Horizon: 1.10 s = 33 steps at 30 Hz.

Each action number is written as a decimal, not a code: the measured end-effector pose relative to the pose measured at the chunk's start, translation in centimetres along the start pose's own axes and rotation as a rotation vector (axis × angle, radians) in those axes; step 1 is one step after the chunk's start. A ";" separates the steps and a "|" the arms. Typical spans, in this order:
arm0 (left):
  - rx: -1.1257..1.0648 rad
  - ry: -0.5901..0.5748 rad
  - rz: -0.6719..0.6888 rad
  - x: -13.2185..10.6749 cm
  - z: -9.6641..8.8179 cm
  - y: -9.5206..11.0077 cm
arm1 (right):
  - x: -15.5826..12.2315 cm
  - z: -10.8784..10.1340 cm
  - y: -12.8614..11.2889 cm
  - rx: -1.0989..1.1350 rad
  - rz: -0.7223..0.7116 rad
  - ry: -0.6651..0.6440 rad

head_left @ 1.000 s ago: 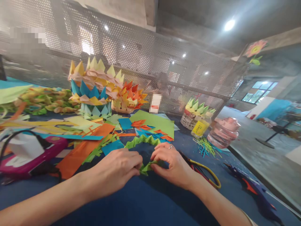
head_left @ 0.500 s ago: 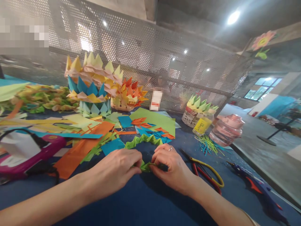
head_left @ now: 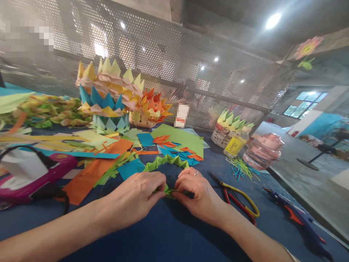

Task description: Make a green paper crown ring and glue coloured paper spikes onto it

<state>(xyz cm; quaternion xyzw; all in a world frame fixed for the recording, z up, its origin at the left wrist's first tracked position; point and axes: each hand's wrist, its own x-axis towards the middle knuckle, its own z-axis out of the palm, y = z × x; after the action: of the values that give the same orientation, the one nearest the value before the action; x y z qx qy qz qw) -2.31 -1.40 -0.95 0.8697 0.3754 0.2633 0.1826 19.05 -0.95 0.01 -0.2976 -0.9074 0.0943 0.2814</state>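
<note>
Folded green strip (head_left: 167,160), dark-blue table (head_left: 174,234), perforated screen (head_left: 156,51) behind

Two bare hands, two bare forearms. Left hand (head_left: 144,190): bare, knuckles rounded, fingers slim. Left forearm (head_left: 79,222) uncovered right up to the frame edge, smooth outline, narrow at wrist, wider further back. Right hand (head_left: 200,191): same slim build, one ring (head_left: 196,173) on a finger, thin, silver-coloured, shiny; whether it carries a stone is too small to tell. Right forearm (head_left: 245,233) also uncovered along most of its visible length, similar taper. Near bottom edge a thin, pale, curved band (head_left: 286,251) crosses it, light beige-ish; bracelet or sleeve hem, can't tell.
</note>
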 end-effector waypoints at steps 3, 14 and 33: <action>-0.017 0.007 0.012 -0.1 0.2 0.0 | 0.0 -0.1 0.0 0.005 -0.032 -0.009; -0.031 0.167 0.148 -0.2 0.8 0.3 | 0.0 -0.3 -0.2 -0.047 -0.024 -0.035; 0.047 0.223 0.198 -0.1 1.0 0.4 | -0.4 0.5 -1.1 -0.136 0.022 0.018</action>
<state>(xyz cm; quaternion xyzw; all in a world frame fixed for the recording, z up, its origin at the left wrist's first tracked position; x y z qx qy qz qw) -1.51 -1.87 -1.57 0.8718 0.3120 0.3663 0.0925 18.54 -2.07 -0.24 -0.3268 -0.9058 0.0329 0.2678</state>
